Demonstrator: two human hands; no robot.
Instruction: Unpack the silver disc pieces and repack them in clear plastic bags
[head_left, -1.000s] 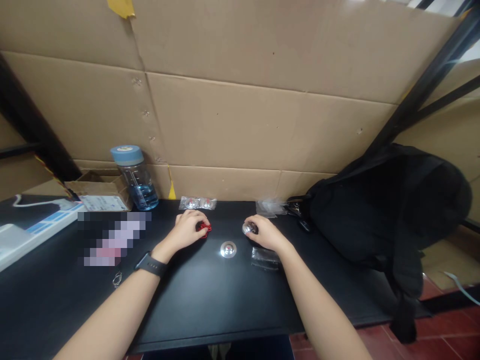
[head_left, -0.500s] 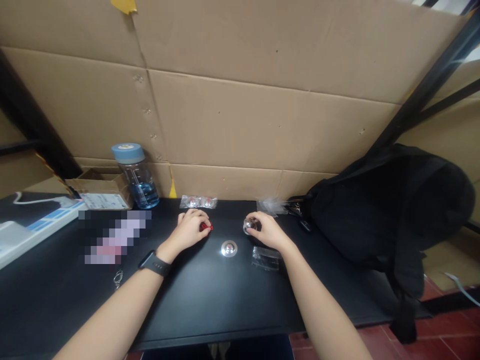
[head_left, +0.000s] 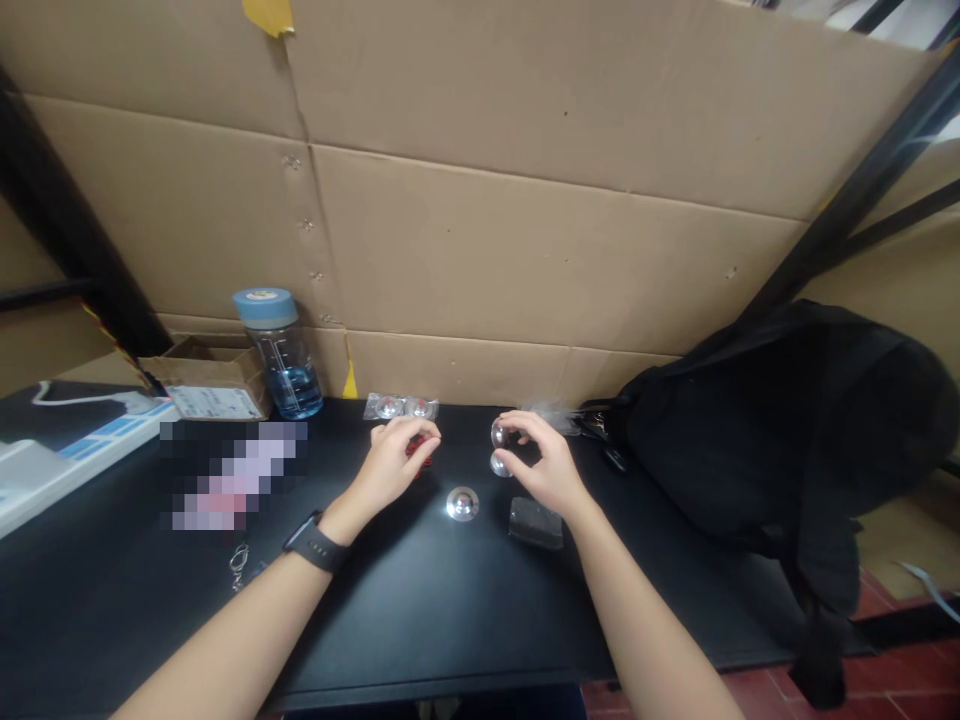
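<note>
My left hand (head_left: 396,458) is closed in a pinch, its thumb and forefinger tips together. Small red pieces (head_left: 421,455) show just behind and below those fingers; whether the pinch holds one I cannot tell. My right hand (head_left: 546,458) has its fingers and thumb on two shiny round metal pieces, an upper one (head_left: 498,432) by the forefinger and a lower one (head_left: 499,464) by the thumb. Between the hands, nearer to me, a shiny domed disc with a flat rim (head_left: 462,504) lies on the black table. Beside my right wrist lies a clear plastic wrapper (head_left: 535,524).
Wrapped shiny discs (head_left: 403,407) lie at the back. Clear plastic bags (head_left: 559,415) lie behind my right hand, near a black backpack (head_left: 772,430). Left stand a water bottle (head_left: 285,365), a small carton (head_left: 214,385) and a power strip (head_left: 112,445). Cardboard (head_left: 480,230) walls the back.
The single round shape at my right fingers now shows as two separate pieces, one above the other. My left hand has lifted slightly, its fingertips pinched together. The view has shifted a little.
</note>
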